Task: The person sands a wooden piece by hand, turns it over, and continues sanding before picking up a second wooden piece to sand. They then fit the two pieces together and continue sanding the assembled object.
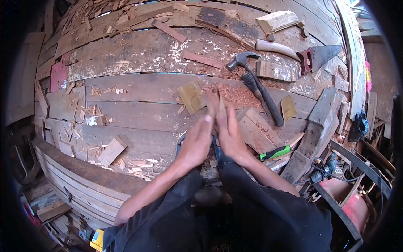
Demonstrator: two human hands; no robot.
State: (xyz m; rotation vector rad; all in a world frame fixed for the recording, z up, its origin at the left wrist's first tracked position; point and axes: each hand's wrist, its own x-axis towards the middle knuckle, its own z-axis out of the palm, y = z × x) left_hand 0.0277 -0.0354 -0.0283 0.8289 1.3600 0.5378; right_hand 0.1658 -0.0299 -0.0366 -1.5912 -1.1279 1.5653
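Observation:
My left hand point(196, 138) and my right hand point(230, 136) are close together in front of my knees, above the plank floor. Between their fingers is a small brown wooden piece point(213, 101), partly covered and blurred. Both hands press against it from either side. Beside my left hand lies a sheet of sandpaper point(191, 97) with writing on its back. Reddish wood shavings point(243, 94) are spread just beyond my right hand.
A claw hammer point(240, 61) and a dark-handled tool point(255, 86) lie ahead to the right, near a handsaw point(321, 58). A green-handled tool point(275, 153) rests right of my right wrist. Wood offcuts point(113, 150) and a thick bench beam point(79, 170) are at left.

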